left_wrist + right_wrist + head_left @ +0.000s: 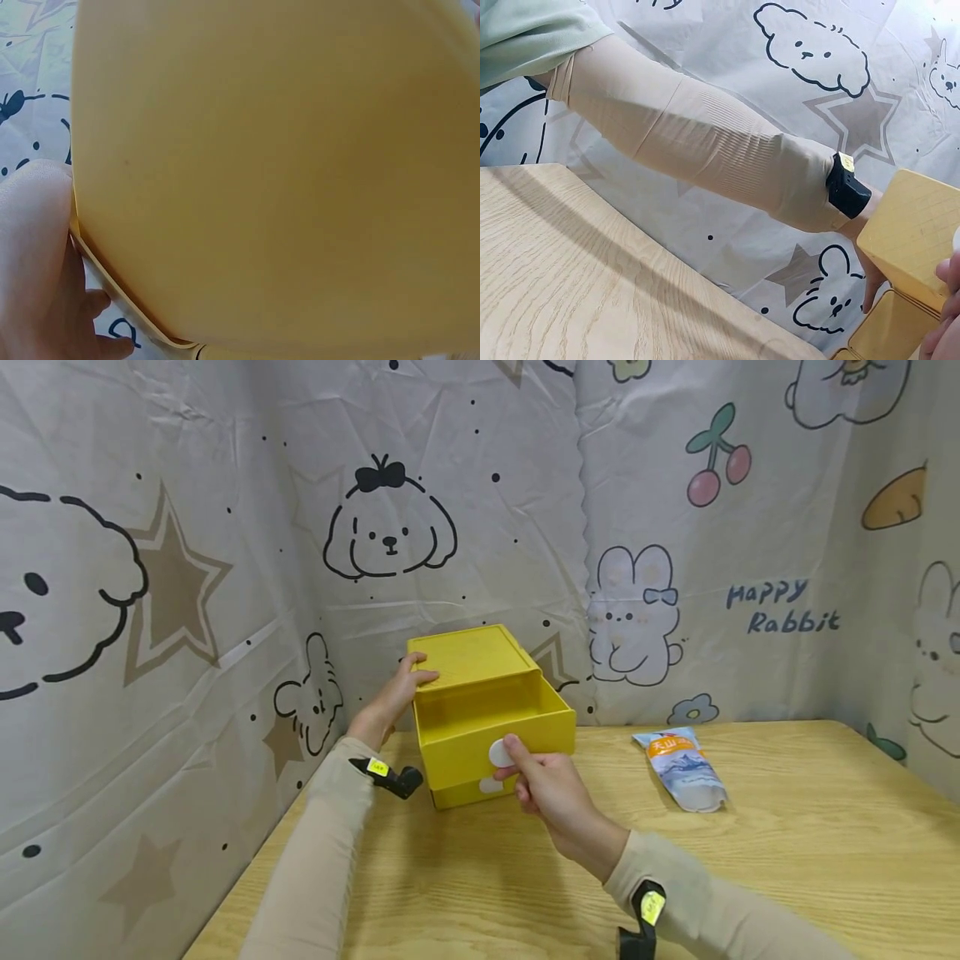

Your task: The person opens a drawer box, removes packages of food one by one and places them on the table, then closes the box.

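Observation:
A yellow two-drawer storage box (472,656) stands on the table, its upper drawer (465,753) pulled out and bare inside where visible. My left hand (388,700) holds the box at its left upper edge, with digits over the top; in the left wrist view part of that hand (37,255) lies along the box's edge. With thumb and fingers, my right hand (558,797) pinches the round white knob (500,753) on the drawer front. Below it, the lower drawer (457,795) is closed, its white knob partly hidden.
A blue and white packet (682,768) with an orange label lies right of the box on the wooden table (825,827). Printed cloth (510,527) hangs behind the table and along both sides.

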A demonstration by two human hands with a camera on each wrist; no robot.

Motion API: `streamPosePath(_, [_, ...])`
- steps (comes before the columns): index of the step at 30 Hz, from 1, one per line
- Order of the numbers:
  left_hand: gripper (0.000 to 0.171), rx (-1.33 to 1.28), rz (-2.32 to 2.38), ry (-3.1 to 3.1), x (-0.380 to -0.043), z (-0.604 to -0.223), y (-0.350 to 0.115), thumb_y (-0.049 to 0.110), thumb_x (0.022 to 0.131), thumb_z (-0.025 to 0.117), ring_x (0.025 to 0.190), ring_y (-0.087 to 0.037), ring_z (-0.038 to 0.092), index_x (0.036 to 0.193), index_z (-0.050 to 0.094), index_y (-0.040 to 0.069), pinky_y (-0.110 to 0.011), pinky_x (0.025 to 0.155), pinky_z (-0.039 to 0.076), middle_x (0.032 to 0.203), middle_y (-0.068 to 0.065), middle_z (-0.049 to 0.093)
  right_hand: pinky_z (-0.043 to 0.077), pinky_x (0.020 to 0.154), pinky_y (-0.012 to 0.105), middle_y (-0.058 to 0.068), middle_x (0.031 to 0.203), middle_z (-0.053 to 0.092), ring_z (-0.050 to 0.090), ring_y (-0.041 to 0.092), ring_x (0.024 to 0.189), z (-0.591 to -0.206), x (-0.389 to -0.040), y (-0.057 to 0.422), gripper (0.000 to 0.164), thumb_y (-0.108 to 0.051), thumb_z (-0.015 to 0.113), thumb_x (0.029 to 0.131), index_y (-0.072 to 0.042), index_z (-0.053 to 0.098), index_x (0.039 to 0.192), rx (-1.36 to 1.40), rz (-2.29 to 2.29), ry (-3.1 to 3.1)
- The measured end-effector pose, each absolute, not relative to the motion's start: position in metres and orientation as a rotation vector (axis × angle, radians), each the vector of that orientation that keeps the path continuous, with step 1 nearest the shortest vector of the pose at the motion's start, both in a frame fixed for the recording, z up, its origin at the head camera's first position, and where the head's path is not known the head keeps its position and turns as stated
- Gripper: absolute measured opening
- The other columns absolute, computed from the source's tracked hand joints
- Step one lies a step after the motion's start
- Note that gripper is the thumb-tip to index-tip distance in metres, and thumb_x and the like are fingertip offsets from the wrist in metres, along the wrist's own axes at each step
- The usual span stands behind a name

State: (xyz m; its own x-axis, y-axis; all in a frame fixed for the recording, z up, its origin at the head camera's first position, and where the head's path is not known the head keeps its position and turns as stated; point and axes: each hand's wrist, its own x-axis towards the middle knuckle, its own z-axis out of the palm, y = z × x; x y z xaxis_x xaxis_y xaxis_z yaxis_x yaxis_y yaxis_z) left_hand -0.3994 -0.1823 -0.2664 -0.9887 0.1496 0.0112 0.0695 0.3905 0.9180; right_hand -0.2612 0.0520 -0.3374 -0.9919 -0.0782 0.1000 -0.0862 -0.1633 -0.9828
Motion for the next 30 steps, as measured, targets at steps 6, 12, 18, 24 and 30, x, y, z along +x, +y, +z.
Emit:
streamPosePath(6, [0.067, 0.208, 1.683, 2.558, -0.4003, -0.2688, -0.1855, 0.04, 0.106, 0.052, 0.155, -0.037, 0.009, 0.163, 0.02, 0.023, -0.067, 0.117, 0.011, 0.17, -0.013, 0.011, 0.032, 0.048, 0.02, -0.001, 0.061, 0.058, 0.04, 0.006, 0.051, -0.343, -0.2634, 0.0493, 0.051, -0.044, 0.063, 0.103, 0.003, 0.077, 0.09, 0.208, 2.377, -2.033])
streamPosePath(12, [0.068, 0.215, 1.69, 2.57, -0.3985, -0.2679, -0.1875, 0.038, 0.106, 0.051, 0.154, -0.038, 0.01, 0.164, 0.019, 0.021, -0.067, 0.117, 0.011, 0.17, -0.014, 0.009, 0.033, 0.049, 0.02, 0.0, 0.067, 0.062, 0.041, 0.006, 0.052, -0.3443, -0.2642, 0.0484, 0.051, -0.046, 0.064, 0.102, 0.002, 0.078, 0.092, 0.248, 2.369, -2.046])
streamPosePath(18, [0.068, 0.258, 1.689, 2.565, -0.4007, -0.2664, -0.1861, 0.039, 0.107, 0.051, 0.155, -0.037, 0.008, 0.164, 0.019, 0.022, -0.063, 0.119, 0.011, 0.171, -0.013, 0.005, 0.032, 0.049, 0.021, 0.0, 0.062, 0.058, 0.04, 0.007, 0.051, -0.3439, -0.2665, 0.0486, 0.053, -0.048, 0.065, 0.101, 0.003, 0.077, 0.089, 0.22, 2.327, -2.033])
streamPosePath(24, [0.067, 0.268, 1.7, 2.576, -0.4006, -0.2662, -0.1838, 0.037, 0.107, 0.05, 0.155, -0.036, 0.008, 0.163, 0.018, 0.021, -0.06, 0.12, 0.011, 0.171, -0.013, 0.005, 0.032, 0.049, 0.02, 0.001, 0.07, 0.065, 0.041, 0.007, 0.051, -0.3422, -0.2674, 0.0504, 0.053, -0.048, 0.066, 0.1, 0.003, 0.078, 0.091, 0.233, 2.333, -2.025])
streamPosePath(30, [0.067, 0.249, 1.694, 2.569, -0.4008, -0.2677, -0.1827, 0.037, 0.106, 0.051, 0.155, -0.036, 0.009, 0.163, 0.019, 0.021, -0.061, 0.119, 0.011, 0.171, -0.013, 0.007, 0.032, 0.049, 0.02, 0.001, 0.069, 0.064, 0.041, 0.007, 0.051, -0.3408, -0.2662, 0.0503, 0.051, -0.046, 0.065, 0.101, 0.002, 0.078, 0.091, 0.216, 2.353, -2.017])
